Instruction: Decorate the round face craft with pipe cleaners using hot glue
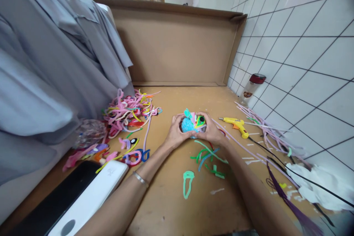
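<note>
Between my two hands, near the middle of the table, is a small pipe-cleaner figure [189, 124]. It has a light-blue body, bits of pink and aqua, and a yellow-green part with a black round like an eye. My left hand [174, 131] curls around its left side, and my right hand [209, 131] grips the right side; the thumbs meet low at the front. Just below lie loose green and blue pipe cleaners [206, 155]. Closer to me is a bent green pipe-cleaner loop [188, 186]. A yellow glue gun [236, 123] rests right of my right hand.
A tangled heap of pipe cleaners [127, 112] lies left, above a white device [91, 199]. Grey cloth [55, 62] hangs at the left. Cardboard [177, 48] stands behind. Right are a red-lidded jar [251, 88], lilac pipe cleaners [268, 132], a black cord [298, 175] and white fluff [318, 186].
</note>
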### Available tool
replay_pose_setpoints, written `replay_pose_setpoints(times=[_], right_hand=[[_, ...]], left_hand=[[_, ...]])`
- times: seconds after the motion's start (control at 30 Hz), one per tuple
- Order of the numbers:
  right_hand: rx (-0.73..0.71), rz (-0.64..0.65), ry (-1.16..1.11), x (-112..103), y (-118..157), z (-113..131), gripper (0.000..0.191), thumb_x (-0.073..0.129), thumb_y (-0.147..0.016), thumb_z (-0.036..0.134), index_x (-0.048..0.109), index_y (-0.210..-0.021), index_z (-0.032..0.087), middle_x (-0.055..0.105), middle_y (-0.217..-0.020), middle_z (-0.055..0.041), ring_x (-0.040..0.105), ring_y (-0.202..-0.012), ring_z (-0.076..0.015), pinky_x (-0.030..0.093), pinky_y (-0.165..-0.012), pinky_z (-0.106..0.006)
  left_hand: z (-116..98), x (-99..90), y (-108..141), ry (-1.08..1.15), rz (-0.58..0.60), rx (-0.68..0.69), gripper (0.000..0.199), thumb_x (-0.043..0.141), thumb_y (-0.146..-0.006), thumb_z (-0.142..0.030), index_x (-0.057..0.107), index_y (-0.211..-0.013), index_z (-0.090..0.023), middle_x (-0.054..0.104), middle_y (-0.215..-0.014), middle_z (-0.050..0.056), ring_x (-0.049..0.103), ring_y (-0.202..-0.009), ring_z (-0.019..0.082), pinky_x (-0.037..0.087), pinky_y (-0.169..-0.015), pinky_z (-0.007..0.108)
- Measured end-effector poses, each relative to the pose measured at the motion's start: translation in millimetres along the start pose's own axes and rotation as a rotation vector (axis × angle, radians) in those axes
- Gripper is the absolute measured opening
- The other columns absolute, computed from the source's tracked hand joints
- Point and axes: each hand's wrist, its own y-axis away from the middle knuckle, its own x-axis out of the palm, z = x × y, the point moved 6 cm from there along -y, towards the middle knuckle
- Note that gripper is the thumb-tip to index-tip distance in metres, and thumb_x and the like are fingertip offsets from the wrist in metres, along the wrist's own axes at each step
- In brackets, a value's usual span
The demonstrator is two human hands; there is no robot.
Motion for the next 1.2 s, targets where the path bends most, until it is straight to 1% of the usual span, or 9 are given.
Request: replay_pose_setpoints(times=[0.1, 0.23, 0.4, 0.57, 0.7, 0.9, 1.03, 1.13, 1.2], right_hand=[[-0.043, 0.005, -0.011, 1.4, 0.8, 3.0, 0.067, 0.077, -0.065, 0.050, 0.053, -0.121, 0.021, 0.055, -0.126, -0.0105, 0.052, -0.119, -0.0280, 0.040, -0.105, -0.043], [-0.056, 0.023, -0.027, 2.9, 0.9, 4.3, 0.070, 0.076, -0.066, 0.056, 0.052, -0.122, 0.021, 0.053, -0.127, -0.0117, 0.051, -0.122, -0.0286, 0.039, -0.106, -0.044], [-0.015, 0.092, -0.083, 4.1, 0.9, 6.1, 0.075, 0.078, -0.064, 0.058, 0.050, -0.123, 0.021, 0.051, -0.131, -0.0123, 0.049, -0.124, -0.0291, 0.038, -0.108, -0.044], [0.024, 0.140, -0.163, 4.6, 2.4, 10.4, 0.075, 0.079, -0.064, 0.057, 0.050, -0.124, 0.022, 0.052, -0.135, -0.0111, 0.049, -0.127, -0.0289, 0.038, -0.107, -0.042], [0.035, 0.160, -0.178, 4.3, 2.6, 12.2, 0.074, 0.079, -0.065, 0.058, 0.052, -0.124, 0.022, 0.053, -0.134, -0.0103, 0.050, -0.126, -0.0288, 0.039, -0.107, -0.042], [0.002, 0.194, -0.174, 4.7, 0.8, 10.2, 0.073, 0.078, -0.065, 0.058, 0.053, -0.123, 0.022, 0.053, -0.135, -0.0111, 0.047, -0.130, -0.0293, 0.036, -0.110, -0.043], [0.014, 0.241, -0.156, 6.0, 1.2, 10.0, 0.076, 0.077, -0.067, 0.058, 0.051, -0.128, 0.022, 0.047, -0.141, -0.0122, 0.039, -0.137, -0.0299, 0.030, -0.114, -0.045], [0.032, 0.276, -0.148, 6.7, 2.4, 12.5, 0.075, 0.075, -0.069, 0.057, 0.050, -0.131, 0.023, 0.042, -0.146, -0.0122, 0.029, -0.144, -0.0302, 0.024, -0.117, -0.046], [0.037, 0.283, -0.154, 6.8, 3.1, 14.3, 0.075, 0.074, -0.070, 0.058, 0.050, -0.131, 0.023, 0.040, -0.148, -0.0118, 0.024, -0.147, -0.0303, 0.022, -0.119, -0.046]], left_hand=[[-0.4, 2.2, 1.3, 0.045, 0.039, -0.019, 0.072, 0.089, -0.051, -0.039, 0.059, -0.113, -0.021, 0.055, -0.118, 0.009, 0.056, -0.113, 0.029, 0.046, -0.098, 0.043], [1.5, 6.9, 4.0, 0.089, 0.117, -0.061, 0.084, 0.087, -0.056, -0.042, 0.048, -0.127, -0.020, 0.059, -0.120, 0.011, 0.059, -0.110, 0.028, 0.046, -0.099, 0.044], [-1.0, 6.9, 3.8, 0.004, 0.155, 0.040, 0.103, 0.086, -0.054, -0.051, 0.038, -0.140, -0.023, 0.047, -0.140, 0.013, 0.045, -0.131, 0.032, 0.036, -0.112, 0.049], [-5.3, 5.3, 2.0, -0.131, 0.183, 0.107, 0.105, 0.085, -0.052, -0.058, 0.041, -0.141, -0.024, 0.048, -0.137, 0.013, 0.042, -0.132, 0.035, 0.032, -0.113, 0.054], [-4.0, 3.6, -1.0, -0.096, 0.176, 0.096, 0.109, 0.086, -0.050, -0.059, 0.039, -0.142, -0.024, 0.044, -0.139, 0.014, 0.042, -0.132, 0.036, 0.034, -0.111, 0.053], [-7.3, 7.6, -1.9, -0.066, 0.235, 0.195, 0.087, 0.085, -0.054, -0.055, 0.052, -0.128, -0.024, 0.049, -0.137, 0.012, 0.039, -0.136, 0.034, 0.029, -0.115, 0.052], [-3.7, 7.2, -1.5, -0.006, 0.247, 0.153, 0.091, 0.086, -0.055, -0.053, 0.047, -0.132, -0.024, 0.050, -0.136, 0.012, 0.047, -0.129, 0.032, 0.035, -0.111, 0.051], [-2.9, 4.1, -2.5, -0.037, 0.215, 0.127, 0.100, 0.088, -0.051, -0.052, 0.045, -0.136, -0.025, 0.050, -0.133, 0.011, 0.046, -0.128, 0.032, 0.036, -0.110, 0.052], [-5.2, 3.8, -3.1, -0.080, 0.209, 0.143, 0.099, 0.088, -0.050, -0.053, 0.047, -0.136, -0.025, 0.050, -0.131, 0.011, 0.044, -0.128, 0.033, 0.034, -0.111, 0.052]])
